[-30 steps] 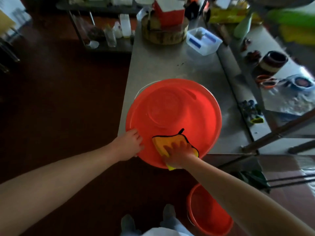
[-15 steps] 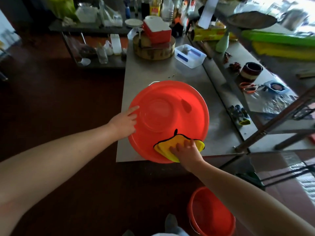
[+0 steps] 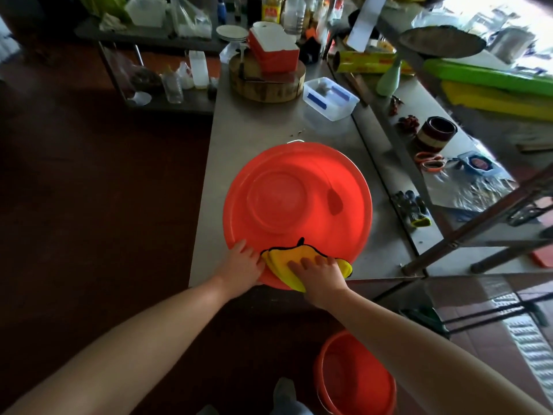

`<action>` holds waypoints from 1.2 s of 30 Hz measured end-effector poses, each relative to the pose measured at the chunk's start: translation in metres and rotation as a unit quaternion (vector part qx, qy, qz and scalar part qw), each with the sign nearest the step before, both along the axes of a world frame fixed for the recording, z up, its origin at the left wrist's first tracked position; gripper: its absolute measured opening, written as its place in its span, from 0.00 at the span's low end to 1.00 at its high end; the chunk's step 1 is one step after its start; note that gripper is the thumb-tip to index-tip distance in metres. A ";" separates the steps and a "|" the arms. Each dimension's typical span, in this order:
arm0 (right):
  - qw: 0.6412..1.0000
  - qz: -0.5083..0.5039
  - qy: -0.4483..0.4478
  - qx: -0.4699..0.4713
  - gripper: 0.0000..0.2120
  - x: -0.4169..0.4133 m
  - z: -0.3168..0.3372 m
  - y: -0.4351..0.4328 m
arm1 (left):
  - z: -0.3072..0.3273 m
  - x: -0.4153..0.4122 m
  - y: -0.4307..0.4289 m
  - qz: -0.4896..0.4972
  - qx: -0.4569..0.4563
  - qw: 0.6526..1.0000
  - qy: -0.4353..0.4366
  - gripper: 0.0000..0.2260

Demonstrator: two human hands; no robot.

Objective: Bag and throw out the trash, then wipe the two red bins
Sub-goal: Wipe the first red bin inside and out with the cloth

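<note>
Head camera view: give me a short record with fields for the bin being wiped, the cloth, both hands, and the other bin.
bin being wiped: large round red plastic bin, on the grey steel table at its near edge
cloth: yellow cloth with black edging, on the bin's near rim
left: left hand rests on the near-left rim beside the cloth, fingers straight
right: right hand presses flat on the cloth
other bin: smaller red plastic bin, on the floor below the right arm

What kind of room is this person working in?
Probably a working kitchen or food-prep room: a steel counter, a thick round wooden chopping block on it, and bottles crowded at its far end.
</note>
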State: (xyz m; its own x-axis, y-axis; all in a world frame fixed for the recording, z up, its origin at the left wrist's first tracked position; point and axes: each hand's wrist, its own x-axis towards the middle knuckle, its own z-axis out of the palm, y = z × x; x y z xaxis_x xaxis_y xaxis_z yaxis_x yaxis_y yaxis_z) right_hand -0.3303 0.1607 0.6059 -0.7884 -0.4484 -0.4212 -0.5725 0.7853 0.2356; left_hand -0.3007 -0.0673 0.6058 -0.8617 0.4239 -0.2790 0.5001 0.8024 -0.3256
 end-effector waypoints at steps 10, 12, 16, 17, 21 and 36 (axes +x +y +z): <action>0.996 0.053 -0.011 0.071 0.40 -0.017 0.001 0.015 | 0.007 -0.012 -0.003 0.021 -0.074 0.997 -0.009 0.21; 0.997 0.054 -0.018 0.055 0.39 -0.021 -0.003 0.020 | -0.001 -0.009 0.004 0.000 -0.048 0.999 -0.008 0.23; 0.996 -0.006 -0.086 0.020 0.38 -0.037 -0.010 0.025 | -0.007 -0.005 0.006 -0.038 -0.025 0.999 0.016 0.24; 0.995 -0.031 -0.098 0.012 0.38 -0.040 -0.014 0.021 | -0.006 -0.005 0.007 -0.052 -0.023 0.998 0.022 0.23; 0.988 -0.084 -0.116 -0.058 0.37 -0.048 -0.048 -0.004 | 0.000 -0.006 0.008 -0.084 0.000 0.996 0.033 0.16; 0.980 -0.143 -0.075 -0.120 0.31 -0.132 -0.107 -0.033 | -0.026 0.018 0.018 -0.018 -0.040 0.999 -0.023 0.18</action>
